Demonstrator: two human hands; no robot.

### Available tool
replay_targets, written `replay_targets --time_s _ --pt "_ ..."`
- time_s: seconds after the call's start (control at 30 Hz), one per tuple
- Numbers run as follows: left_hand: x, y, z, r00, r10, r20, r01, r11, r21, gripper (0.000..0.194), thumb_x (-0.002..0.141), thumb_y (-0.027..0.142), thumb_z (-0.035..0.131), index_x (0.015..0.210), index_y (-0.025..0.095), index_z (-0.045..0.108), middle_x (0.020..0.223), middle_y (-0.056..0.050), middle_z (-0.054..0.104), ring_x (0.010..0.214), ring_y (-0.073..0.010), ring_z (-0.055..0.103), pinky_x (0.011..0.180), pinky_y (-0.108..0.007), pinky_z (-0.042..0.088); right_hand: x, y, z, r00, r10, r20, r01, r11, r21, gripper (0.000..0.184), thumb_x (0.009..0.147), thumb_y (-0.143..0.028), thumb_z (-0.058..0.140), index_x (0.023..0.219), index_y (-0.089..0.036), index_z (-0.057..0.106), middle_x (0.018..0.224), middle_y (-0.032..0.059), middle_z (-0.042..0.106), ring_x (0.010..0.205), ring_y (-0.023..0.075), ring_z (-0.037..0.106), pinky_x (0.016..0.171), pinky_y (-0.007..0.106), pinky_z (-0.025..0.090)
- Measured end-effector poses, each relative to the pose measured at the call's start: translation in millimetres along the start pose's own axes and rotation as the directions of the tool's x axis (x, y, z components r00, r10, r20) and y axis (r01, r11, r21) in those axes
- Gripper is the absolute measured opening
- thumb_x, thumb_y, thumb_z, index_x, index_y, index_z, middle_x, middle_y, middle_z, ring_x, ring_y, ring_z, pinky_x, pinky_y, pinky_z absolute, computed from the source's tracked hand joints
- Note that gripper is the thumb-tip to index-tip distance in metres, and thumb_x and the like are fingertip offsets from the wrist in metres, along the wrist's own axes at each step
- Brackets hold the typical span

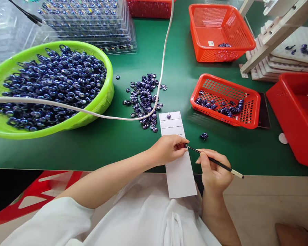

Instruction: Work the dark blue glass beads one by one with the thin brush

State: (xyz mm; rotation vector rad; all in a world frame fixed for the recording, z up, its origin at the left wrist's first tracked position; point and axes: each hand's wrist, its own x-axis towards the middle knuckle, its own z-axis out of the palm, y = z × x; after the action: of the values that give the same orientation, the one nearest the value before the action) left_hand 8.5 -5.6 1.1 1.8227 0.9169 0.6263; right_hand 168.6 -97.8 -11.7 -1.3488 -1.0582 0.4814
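Green table (105, 153) here, pale floor below; left hand (169, 148) pinches a small piece, mostly hidden, right hand (217, 171) grips a slim brush (220, 164).

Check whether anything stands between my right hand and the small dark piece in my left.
Nothing visible does. The thin tool in the right hand points straight at the small dark piece in the left hand. The white cable crosses the loose pile beyond, clear of both hands.
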Motion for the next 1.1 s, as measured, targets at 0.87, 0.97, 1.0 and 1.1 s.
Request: replay_targets --time_s 0.87,0.97,1.0,1.1 --pt "-2 -2 4.7 1.0 -0.003 -0.015 0.003 1.0 0.0 0.022 0.08 0.017 0.066 0.1 0.015 0.073 0.076 -0.001 0.071 0.064 -0.0111 0.064 0.062 -0.02 0.053 0 4 1 1.0 0.006 0.005 -0.006 0.999 -0.04 0.008 0.085 -0.017 0.071 0.092 -0.02 0.068 0.092 0.0038 0.073 0.056 0.0121 0.064 0.052 0.028 0.056" --pt "-2 -1 4.8 1.0 -0.02 -0.01 0.02 1.0 -0.006 0.022 0.081 0.019 0.065 0.102 0.015 0.073 0.075 -0.001 0.071 0.064 -0.0114 0.064 0.062 -0.021 0.053 -2 7 1 0.999 -0.03 0.015 0.031 0.999 -0.028 0.013 0.085 -0.015 0.071 0.095 -0.021 0.069 0.096 0.0048 0.073 0.059 0.0131 0.065 0.055 0.03 0.057" --pt "-2 1 2.6 1.0 -0.019 -0.012 0.019 1.0 0.003 0.023 0.082 0.019 0.065 0.103 0.015 0.073 0.075 -0.001 0.071 0.064 -0.0116 0.064 0.062 -0.021 0.053 -2 6 0 1.0 -0.028 0.007 0.028 1.0 0.001 0.013 0.085 -0.014 0.071 0.096 -0.021 0.068 0.098 0.005 0.073 0.059 0.0132 0.066 0.055 0.03 0.057" --pt "-4 6 -15.7 0.998 0.023 -0.062 -0.013 0.988 0.151 0.026 0.085 0.019 0.06 0.108 0.015 0.071 0.084 -0.004 0.072 0.069 -0.0134 0.065 0.068 -0.025 0.055 0 2 -6 0.999 0.011 -0.03 -0.008 0.996 0.092 0.011 0.086 -0.015 0.07 0.094 -0.021 0.067 0.097 0.0048 0.073 0.057 0.0126 0.065 0.054 0.03 0.056"
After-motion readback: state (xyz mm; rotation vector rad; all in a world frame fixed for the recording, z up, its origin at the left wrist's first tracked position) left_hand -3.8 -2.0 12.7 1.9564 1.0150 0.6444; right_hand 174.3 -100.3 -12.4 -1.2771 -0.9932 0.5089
